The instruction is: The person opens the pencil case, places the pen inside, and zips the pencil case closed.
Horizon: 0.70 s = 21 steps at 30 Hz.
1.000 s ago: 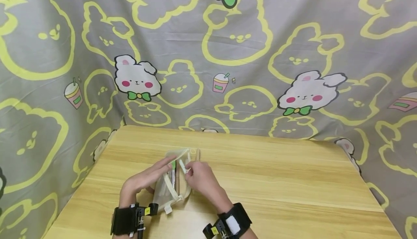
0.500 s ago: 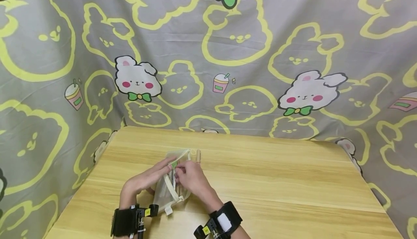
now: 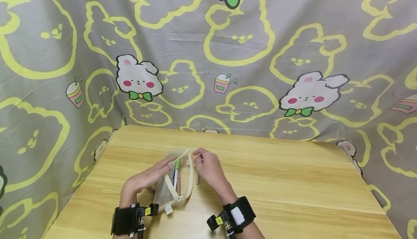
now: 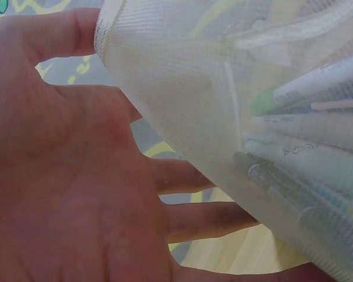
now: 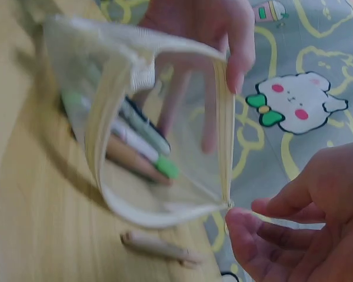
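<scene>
A translucent mesh pencil case [image 3: 159, 193] with a cream zip gapes on the table, seen at an angle. Its zip edge curves toward the right wrist camera [image 5: 225, 117]. My left hand [image 3: 148, 177] holds its left side, thumb at the zip edge and long fingers spread behind the mesh. Inside lie several pens, among them a green-capped pen [image 5: 159, 161] and a brown stick-shaped one [image 5: 126, 157]. My right hand [image 3: 210, 168] is at the zip's far end. Its bent fingertips [image 5: 242, 220] lie beside the small zip pull, apart from one another.
A short brown stick-like item [image 5: 159, 247] lies on the wooden table [image 3: 277, 181] just right of the case. Patterned grey cloth [image 3: 247, 69] hangs behind the table and along both sides.
My right hand was at the case's opening, then reached in over the pens. It has since drawn out to the right, to the zip's far end. The left hand has stayed put.
</scene>
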Each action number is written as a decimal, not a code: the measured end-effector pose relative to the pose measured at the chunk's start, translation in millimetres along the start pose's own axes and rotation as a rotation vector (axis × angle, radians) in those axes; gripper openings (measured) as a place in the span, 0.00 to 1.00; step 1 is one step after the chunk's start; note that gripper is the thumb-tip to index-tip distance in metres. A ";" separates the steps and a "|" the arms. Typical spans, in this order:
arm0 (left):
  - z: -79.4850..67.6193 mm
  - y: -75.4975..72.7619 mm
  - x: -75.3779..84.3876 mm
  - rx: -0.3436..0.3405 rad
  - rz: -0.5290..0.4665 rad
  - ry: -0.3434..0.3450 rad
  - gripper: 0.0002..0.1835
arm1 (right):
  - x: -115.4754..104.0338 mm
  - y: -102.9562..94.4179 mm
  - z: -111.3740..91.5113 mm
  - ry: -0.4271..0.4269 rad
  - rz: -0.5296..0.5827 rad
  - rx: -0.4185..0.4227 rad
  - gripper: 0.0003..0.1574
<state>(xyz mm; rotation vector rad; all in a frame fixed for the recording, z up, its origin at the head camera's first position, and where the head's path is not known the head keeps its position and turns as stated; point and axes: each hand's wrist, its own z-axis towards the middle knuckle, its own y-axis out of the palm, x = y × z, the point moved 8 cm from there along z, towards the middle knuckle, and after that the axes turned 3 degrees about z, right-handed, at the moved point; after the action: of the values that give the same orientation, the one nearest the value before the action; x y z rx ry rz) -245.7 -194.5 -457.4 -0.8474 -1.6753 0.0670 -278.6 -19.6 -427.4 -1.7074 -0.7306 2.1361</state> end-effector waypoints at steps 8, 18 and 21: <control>1.1 0.8 2.7 -0.009 0.058 0.074 0.32 | 23.3 2.3 7.3 0.083 -0.201 0.014 0.20; 1.7 0.8 2.0 -0.003 0.059 0.096 0.31 | 38.7 24.7 7.3 0.116 -0.414 0.008 0.23; 1.4 1.1 2.2 -0.004 0.051 0.091 0.31 | 42.3 28.6 8.9 0.124 -0.463 0.011 0.20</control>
<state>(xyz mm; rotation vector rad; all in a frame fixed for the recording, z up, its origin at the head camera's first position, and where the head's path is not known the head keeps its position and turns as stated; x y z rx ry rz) -246.5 -192.0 -456.5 -0.8841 -1.5696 0.0597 -295.3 -22.3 -476.4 -1.4721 -0.9647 1.7006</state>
